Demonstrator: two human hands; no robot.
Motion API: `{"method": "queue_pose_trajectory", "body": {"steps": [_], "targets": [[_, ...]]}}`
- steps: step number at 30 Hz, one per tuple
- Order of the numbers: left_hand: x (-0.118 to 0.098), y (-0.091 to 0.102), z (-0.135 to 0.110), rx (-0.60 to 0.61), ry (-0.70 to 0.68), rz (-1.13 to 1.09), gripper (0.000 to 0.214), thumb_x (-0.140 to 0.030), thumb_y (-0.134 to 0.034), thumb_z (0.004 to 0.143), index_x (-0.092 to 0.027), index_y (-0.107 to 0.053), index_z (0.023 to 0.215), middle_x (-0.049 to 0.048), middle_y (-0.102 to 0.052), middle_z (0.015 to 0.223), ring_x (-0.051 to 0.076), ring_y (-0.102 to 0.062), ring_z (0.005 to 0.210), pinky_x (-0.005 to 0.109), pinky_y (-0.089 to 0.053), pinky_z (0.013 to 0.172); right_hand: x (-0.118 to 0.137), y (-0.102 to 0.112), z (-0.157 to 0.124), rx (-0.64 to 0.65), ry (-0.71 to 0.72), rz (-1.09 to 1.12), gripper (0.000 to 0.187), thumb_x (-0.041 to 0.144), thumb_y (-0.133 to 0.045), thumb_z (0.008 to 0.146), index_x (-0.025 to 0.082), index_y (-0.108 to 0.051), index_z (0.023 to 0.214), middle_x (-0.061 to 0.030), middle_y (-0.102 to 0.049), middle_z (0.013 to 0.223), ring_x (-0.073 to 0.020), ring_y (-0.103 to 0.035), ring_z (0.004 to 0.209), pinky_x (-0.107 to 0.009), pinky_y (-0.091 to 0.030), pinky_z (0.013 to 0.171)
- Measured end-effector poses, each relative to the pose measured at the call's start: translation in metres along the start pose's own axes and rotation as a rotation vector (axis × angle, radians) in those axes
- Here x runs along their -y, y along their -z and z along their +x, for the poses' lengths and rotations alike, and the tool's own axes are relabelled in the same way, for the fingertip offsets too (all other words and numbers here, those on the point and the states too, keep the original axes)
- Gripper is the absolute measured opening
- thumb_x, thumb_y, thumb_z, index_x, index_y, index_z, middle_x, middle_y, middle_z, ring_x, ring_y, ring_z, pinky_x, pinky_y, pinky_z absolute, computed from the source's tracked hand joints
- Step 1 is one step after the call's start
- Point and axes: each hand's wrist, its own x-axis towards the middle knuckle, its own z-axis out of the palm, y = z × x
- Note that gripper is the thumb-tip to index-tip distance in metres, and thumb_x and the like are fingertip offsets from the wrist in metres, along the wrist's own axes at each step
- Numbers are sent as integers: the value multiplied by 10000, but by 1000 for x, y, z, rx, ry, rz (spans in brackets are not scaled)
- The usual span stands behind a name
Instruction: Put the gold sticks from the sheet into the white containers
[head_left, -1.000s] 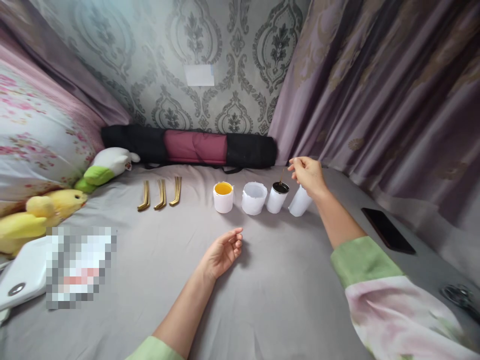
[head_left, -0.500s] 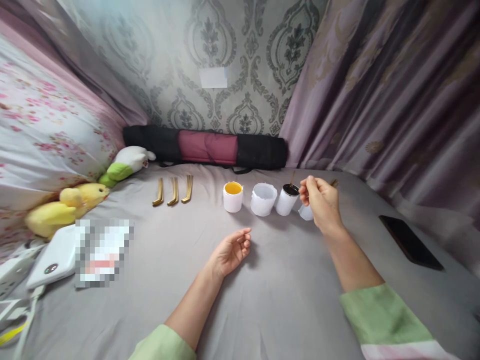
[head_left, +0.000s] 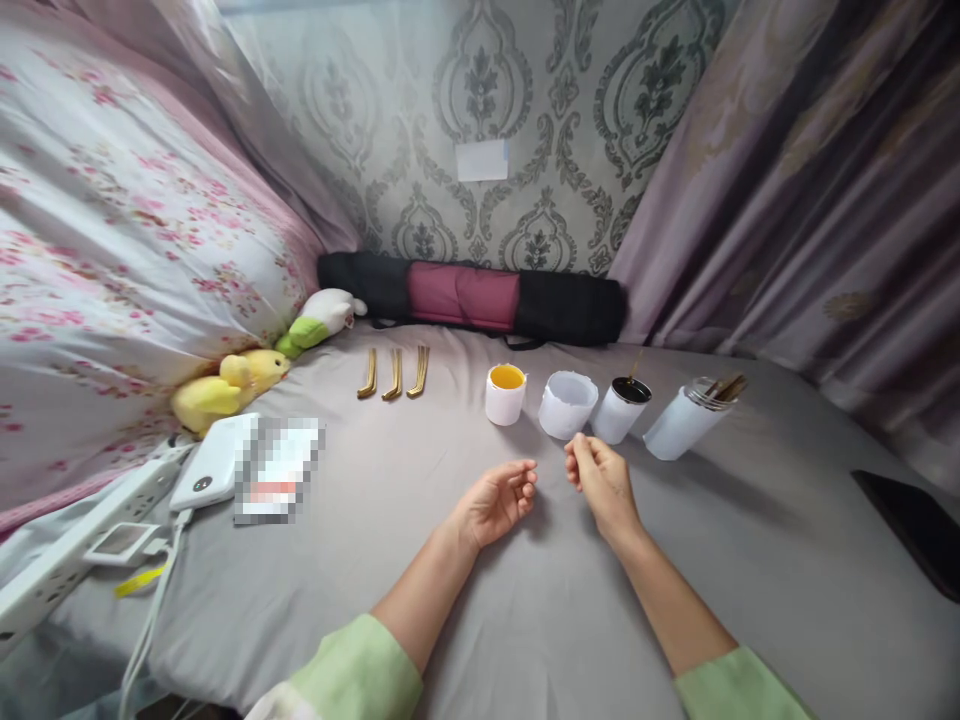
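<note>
My left hand (head_left: 499, 505) rests palm up on the grey bedsheet (head_left: 360, 560), fingers loosely apart and empty. My right hand (head_left: 600, 480) lies just to its right with the fingers drawn together, nothing visible in them. Beyond both hands stands a row of white cups: one with yellow liquid (head_left: 505, 393), an empty one (head_left: 567, 403), one with dark liquid (head_left: 621, 408) and a thin stick standing in it, and a tilted cup (head_left: 686, 418) holding several gold straws. Three bent gold straws (head_left: 394, 372) lie to the left of the row.
A black and maroon roll bag (head_left: 480, 295) lies along the patterned wall. A yellow plush duck (head_left: 225, 385), a green-white plush (head_left: 319, 318), a white power bank (head_left: 214, 470) and a power strip (head_left: 67, 550) are at left. A dark phone (head_left: 911, 525) lies at right beside the curtain.
My right hand has left the dark cup and come back toward me, beside my left hand. The stick stays in the dark cup. The view has turned left.
</note>
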Motion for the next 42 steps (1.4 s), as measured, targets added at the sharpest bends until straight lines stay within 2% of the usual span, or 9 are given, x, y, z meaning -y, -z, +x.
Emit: {"method": "queue_pose_trajectory", "body": {"steps": [8, 13, 16, 19, 23, 27, 30, 36, 42], "targets": [[-3, 0, 1, -8, 17, 20, 92, -146, -566, 738, -102, -591, 814, 19, -549, 682, 51, -489, 539, 164, -374, 487, -28, -14, -5, 45, 142, -292, 445, 548, -331, 804, 184, -529, 640, -23, -547, 531, -133, -501, 496, -225, -377, 502], [-16, 2, 5, -141, -81, 160, 92, -137, -589, 713, -105, -584, 799, 16, -553, 658, 46, -483, 503, 155, -373, 464, -35, -15, -6, 60, 199, -411, 454, 534, -296, 822, 190, -543, 658, -42, -595, 595, -137, -504, 515, -219, -347, 500], [-35, 6, 9, -268, -192, 435, 82, -128, -579, 711, -104, -576, 790, 24, -554, 663, 45, -485, 493, 158, -382, 466, -37, -15, -7, 62, 190, -451, 450, 530, -293, 824, 195, -542, 657, -29, -579, 568, -133, -485, 500, -218, -329, 494], [-63, 14, 15, -369, -265, 543, 49, -119, -561, 716, -105, -564, 763, 33, -557, 668, 45, -485, 483, 159, -375, 458, -37, -14, -8, 62, 191, -472, 426, 504, -302, 832, 200, -543, 657, -18, -580, 578, -124, -471, 496, -214, -321, 500], [-104, 31, 24, -571, -394, 735, 50, -141, -577, 705, -121, -543, 735, 35, -558, 633, 54, -478, 462, 167, -348, 437, -36, -14, -9, 59, 204, -482, 409, 480, -307, 837, 204, -547, 655, -17, -597, 606, -116, -469, 500, -208, -322, 510], [-138, 47, 28, -788, -454, 1001, 104, -148, -565, 696, -109, -564, 793, 46, -572, 627, 77, -486, 465, 190, -339, 441, -36, -14, -10, 53, 208, -493, 410, 484, -302, 836, 211, -541, 644, -14, -596, 602, -123, -478, 508, -211, -323, 513], [-158, 54, 26, -911, -465, 1214, 147, -137, -566, 669, -112, -595, 811, 61, -601, 664, 127, -544, 554, 223, -379, 509, -35, -14, -10, 46, 216, -513, 403, 477, -303, 837, 215, -534, 635, -10, -593, 596, -127, -481, 514, -215, -322, 521], [-184, 58, 21, -1013, -490, 1608, 114, -125, -564, 638, -132, -632, 728, 105, -635, 818, 221, -558, 862, 266, -386, 707, -34, -13, -11, 51, 210, -522, 370, 439, -313, 839, 218, -538, 646, -10, -596, 603, -133, -503, 551, -221, -324, 548], [-194, 61, 21, -1016, -483, 1859, 157, -126, -524, 668, -146, -629, 783, 128, -611, 951, 222, -545, 890, 274, -382, 743, -33, -13, -11, 60, 187, -525, 371, 452, -306, 838, 221, -532, 655, -11, -586, 599, -140, -491, 550, -229, -315, 551]]}}
